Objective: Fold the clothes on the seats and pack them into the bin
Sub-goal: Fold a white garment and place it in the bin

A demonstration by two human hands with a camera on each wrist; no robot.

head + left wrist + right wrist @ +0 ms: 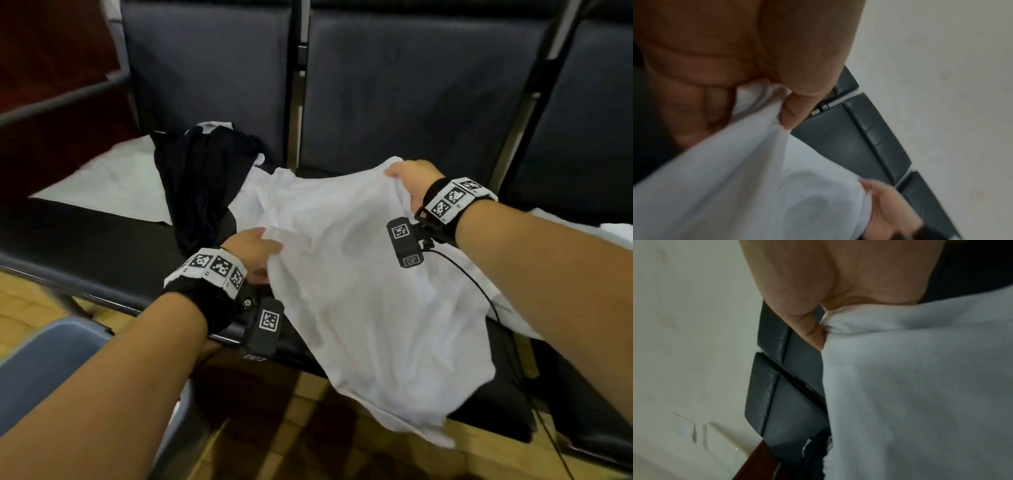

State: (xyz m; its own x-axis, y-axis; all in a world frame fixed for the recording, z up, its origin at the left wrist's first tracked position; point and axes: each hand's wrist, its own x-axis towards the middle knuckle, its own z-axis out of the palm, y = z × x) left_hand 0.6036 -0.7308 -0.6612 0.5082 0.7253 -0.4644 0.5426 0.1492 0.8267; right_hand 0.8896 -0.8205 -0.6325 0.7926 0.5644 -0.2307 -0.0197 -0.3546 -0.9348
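Observation:
A white shirt (359,294) hangs lifted over the dark seats (102,240), its lower part drooping past the seat's front edge. My left hand (255,251) pinches one upper edge of it, and the left wrist view shows the white shirt (731,178) bunched between thumb and fingers (791,110). My right hand (411,180) grips the far upper corner; in the right wrist view the white shirt (920,386) fills the frame under the thumb (813,331). A black garment (202,185) lies crumpled on the left seat. The bin (44,359) shows grey-blue at lower left.
Another white cloth (113,178) lies flat on the left seat under the black garment. More white fabric (613,229) rests on the right seat. Dark padded seat backs (411,92) rise behind. A cable (486,301) trails from my right wrist. The floor (27,301) is wood.

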